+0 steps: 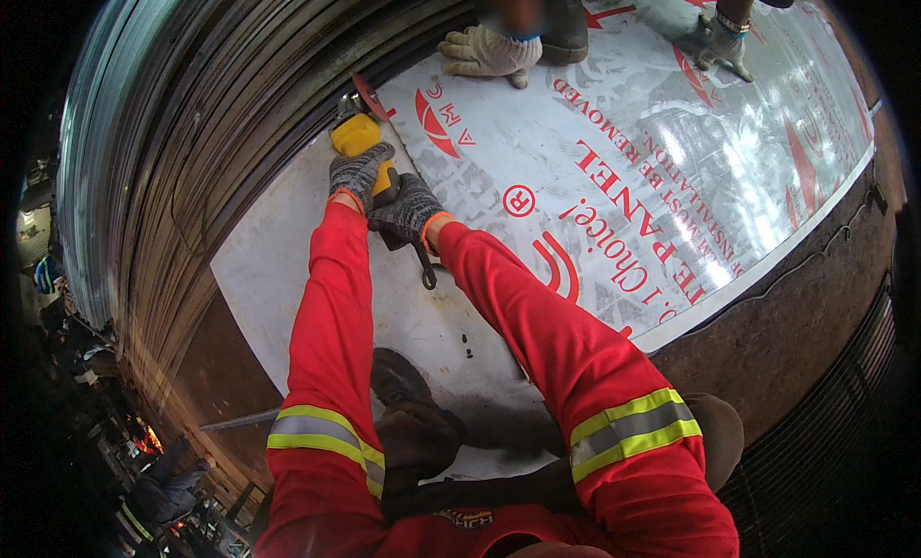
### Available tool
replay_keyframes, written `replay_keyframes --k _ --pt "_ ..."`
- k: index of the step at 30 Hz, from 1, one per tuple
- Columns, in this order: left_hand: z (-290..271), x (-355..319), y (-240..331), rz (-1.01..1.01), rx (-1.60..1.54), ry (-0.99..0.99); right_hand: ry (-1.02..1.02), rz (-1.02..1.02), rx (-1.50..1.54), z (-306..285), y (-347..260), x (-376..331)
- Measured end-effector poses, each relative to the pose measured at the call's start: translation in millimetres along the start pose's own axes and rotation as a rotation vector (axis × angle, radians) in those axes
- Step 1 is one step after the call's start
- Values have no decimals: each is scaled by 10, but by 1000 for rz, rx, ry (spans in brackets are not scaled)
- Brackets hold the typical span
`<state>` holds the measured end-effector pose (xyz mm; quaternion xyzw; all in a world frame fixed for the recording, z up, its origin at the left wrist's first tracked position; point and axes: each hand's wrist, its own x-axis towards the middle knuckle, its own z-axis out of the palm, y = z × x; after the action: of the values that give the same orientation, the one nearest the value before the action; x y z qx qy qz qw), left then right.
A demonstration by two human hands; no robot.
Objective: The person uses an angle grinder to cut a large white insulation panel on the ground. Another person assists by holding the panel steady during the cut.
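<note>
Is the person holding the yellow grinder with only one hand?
No: both gloved hands, left hand and right hand, grip the yellow grinder over the panel.

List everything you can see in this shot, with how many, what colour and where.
angle grinder: one, yellow body with a red disc, at the panel's upper left edge
metal panel: one, silvery film with red print, spread across the middle
ribbed shutter: one, grey-brown, along the left
co-worker's gloved hands: two, pale gloves, resting on the panel's far edge
boots: two, dark brown, on the panel's near part
left hand: grey glove, red sleeve, gripping the grinder
right hand: grey glove, red sleeve, on the grinder's rear
</note>
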<state>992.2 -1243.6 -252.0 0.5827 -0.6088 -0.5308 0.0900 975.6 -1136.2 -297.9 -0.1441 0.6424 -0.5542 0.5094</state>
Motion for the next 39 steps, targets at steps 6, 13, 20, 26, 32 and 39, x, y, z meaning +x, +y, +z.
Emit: replay_keyframes --k 6,13,20,26,32,39 --pt "-10 55 -58 -22 12 3 1 27 30 18 45 -1" --pt "-28 6 -86 -14 2 15 34 8 -17 36 77 -35" --pt "-8 -20 -93 -18 -5 -23 20 4 -3 50 151 -5" --pt "-12 -104 -59 9 81 24 -4 12 38 40 122 -56" --pt "-9 -155 -68 -6 46 24 -12 21 42 15 97 -134" --pt "41 -74 -136 -47 27 18 28 36 31 -21 138 -140"
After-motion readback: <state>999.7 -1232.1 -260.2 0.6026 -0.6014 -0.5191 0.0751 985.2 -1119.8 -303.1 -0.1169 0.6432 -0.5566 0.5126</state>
